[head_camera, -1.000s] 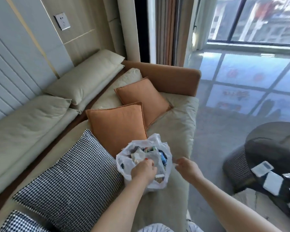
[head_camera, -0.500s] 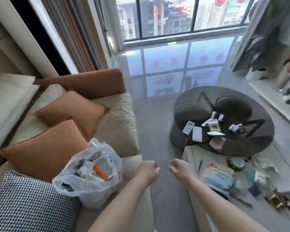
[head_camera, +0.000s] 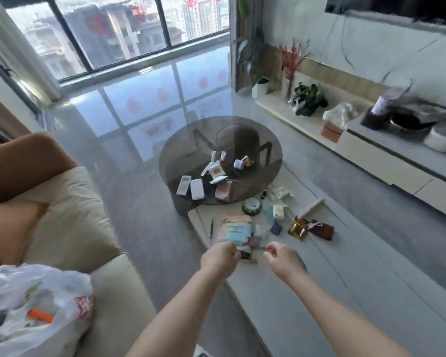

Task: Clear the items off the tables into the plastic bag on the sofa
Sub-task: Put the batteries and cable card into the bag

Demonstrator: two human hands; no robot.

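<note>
The white plastic bag (head_camera: 36, 313), partly filled, sits on the cream sofa (head_camera: 88, 228) at lower left. Both my hands reach over the long white table (head_camera: 345, 266). My left hand (head_camera: 219, 257) has curled fingers at the edge of a small dark packet (head_camera: 245, 249); I cannot tell whether it grips it. My right hand (head_camera: 283, 256) hovers beside it, loosely curled and holding nothing. A teal packet (head_camera: 233, 229), a pen (head_camera: 211, 228), a green tin (head_camera: 251, 206) and a brown pouch (head_camera: 322, 229) lie beyond. The round glass table (head_camera: 265, 140) holds a remote (head_camera: 183, 185) and several small boxes.
A strip of grey floor (head_camera: 144, 207) runs between the sofa and the tables. A low white console (head_camera: 386, 161) with plants and kitchen items lines the right wall. Large windows (head_camera: 113, 29) stand at the back.
My view has swung right, from the bag on the sofa to the tables. Both hands left the bag and moved out over the white table to the packets.
</note>
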